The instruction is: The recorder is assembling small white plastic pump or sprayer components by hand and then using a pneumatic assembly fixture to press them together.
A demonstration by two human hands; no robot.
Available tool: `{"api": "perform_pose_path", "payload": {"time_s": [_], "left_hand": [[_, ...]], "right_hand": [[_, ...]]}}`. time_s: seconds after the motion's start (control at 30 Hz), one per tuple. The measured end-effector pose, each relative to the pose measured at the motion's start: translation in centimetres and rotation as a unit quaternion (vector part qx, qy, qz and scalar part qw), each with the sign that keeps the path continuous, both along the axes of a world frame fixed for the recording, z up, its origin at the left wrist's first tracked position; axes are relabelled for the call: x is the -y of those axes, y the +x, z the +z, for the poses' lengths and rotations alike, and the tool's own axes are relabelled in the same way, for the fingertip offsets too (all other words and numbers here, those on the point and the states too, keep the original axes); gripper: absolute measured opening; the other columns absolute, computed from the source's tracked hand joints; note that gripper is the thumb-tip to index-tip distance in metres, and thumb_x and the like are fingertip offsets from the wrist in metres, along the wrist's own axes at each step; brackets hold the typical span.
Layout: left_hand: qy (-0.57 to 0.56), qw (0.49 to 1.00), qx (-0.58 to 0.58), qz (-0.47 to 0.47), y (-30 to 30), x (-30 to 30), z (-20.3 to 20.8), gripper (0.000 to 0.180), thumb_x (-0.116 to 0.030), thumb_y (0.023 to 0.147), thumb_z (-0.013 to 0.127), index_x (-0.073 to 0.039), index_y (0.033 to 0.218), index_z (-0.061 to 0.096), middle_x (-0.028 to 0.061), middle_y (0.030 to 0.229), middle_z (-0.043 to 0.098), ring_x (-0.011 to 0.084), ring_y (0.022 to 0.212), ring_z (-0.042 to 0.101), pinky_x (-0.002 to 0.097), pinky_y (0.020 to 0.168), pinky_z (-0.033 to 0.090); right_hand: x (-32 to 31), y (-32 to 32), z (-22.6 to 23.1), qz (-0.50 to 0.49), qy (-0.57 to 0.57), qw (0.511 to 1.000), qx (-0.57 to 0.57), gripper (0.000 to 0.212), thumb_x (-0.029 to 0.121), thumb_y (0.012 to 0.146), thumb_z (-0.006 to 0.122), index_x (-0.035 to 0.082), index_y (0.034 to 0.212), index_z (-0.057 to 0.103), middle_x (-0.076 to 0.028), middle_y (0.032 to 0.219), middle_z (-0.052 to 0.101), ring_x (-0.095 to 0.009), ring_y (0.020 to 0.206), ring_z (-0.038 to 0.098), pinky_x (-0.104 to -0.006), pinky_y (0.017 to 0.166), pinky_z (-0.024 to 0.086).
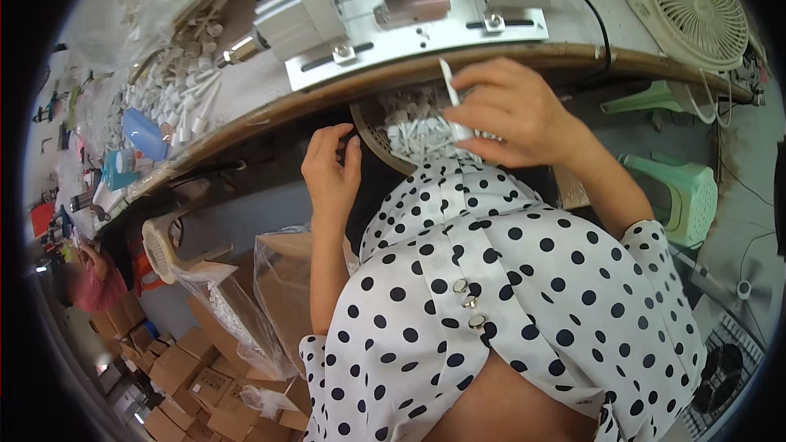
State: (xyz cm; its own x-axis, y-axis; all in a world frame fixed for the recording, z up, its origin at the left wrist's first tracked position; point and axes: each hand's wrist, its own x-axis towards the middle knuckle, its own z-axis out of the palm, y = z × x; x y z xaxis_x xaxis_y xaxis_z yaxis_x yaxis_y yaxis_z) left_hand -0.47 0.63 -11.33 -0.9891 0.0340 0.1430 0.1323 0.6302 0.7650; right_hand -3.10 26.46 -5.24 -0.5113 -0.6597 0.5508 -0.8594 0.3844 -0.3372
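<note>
My right hand point(512, 115) is closed on a white applicator wand point(450, 86), its thin stem pointing up past the fingertips and its thicker cap end low by the thumb. Below it, a round basket point(372, 137) at my lap is filled with similar white wands and caps point(417, 127). My left hand point(332, 168) hovers just left of the basket, fingers loosely bent, thumb apart and nothing visible in it. Beyond both hands, a metal fixture point(409, 29) on the workbench has a pinkish cylindrical piece point(413, 10) at its middle.
The workbench edge point(311, 98) runs across in front of me. Loose white parts point(176, 90) and a blue piece point(146, 133) lie on its left. A fan point(696, 8) stands at right. Green stools point(675, 188), cardboard boxes point(176, 368) and a person in pink point(98, 278) are around.
</note>
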Motion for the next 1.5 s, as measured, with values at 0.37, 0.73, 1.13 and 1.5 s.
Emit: {"api": "perform_pose_path", "payload": {"time_s": [0.37,0.73,1.13,1.5], "left_hand": [[-0.195,0.933,0.103,-0.284,2.0,-3.2,-8.7,0.015,-0.003,0.070,0.060,-0.002,0.085,0.061,0.0136,0.084,0.059,0.0337,0.081,0.055,0.0382,0.069,0.044],[0.052,0.908,0.273,-0.313,-0.1,-5.3,-9.7,0.052,0.018,0.058,0.042,-0.003,0.104,0.056,0.0156,0.096,0.060,0.0251,0.084,0.058,0.0307,0.075,0.047],[-0.456,0.838,-0.020,-0.299,-0.3,0.7,-10.3,0.019,-0.005,0.070,0.052,-0.003,0.086,0.062,0.0092,0.093,0.057,0.0265,0.107,0.047,0.0486,0.093,0.033],[-0.480,0.827,-0.015,-0.293,4.8,0.8,-13.4,0.016,-0.017,0.073,0.049,-0.012,0.077,0.064,0.0007,0.080,0.061,0.0180,0.089,0.051,0.0455,0.076,0.040]], "right_hand": [[-1.0,8.4,-11.1,-0.290,0.175,0.877,0.342,0.053,0.015,0.066,0.071,0.010,0.115,0.050,-0.014,0.109,0.049,-0.031,0.095,0.052,-0.0413,0.080,0.045],[-1.8,8.7,-14.9,-0.292,0.069,0.889,0.345,0.041,0.010,0.069,0.065,0.008,0.109,0.054,-0.013,0.100,0.053,-0.030,0.096,0.053,-0.0393,0.083,0.045],[-3.6,10.7,-17.3,-0.268,0.157,0.911,0.271,0.023,-0.005,0.060,0.057,0.005,0.080,0.063,-0.007,0.081,0.060,-0.022,0.086,0.055,-0.0320,0.078,0.038],[-6.5,5.9,-16.1,-0.225,0.259,0.920,0.188,0.014,0.004,0.054,0.061,0.010,0.067,0.062,-0.005,0.075,0.060,-0.022,0.081,0.056,-0.0360,0.072,0.039]]}}
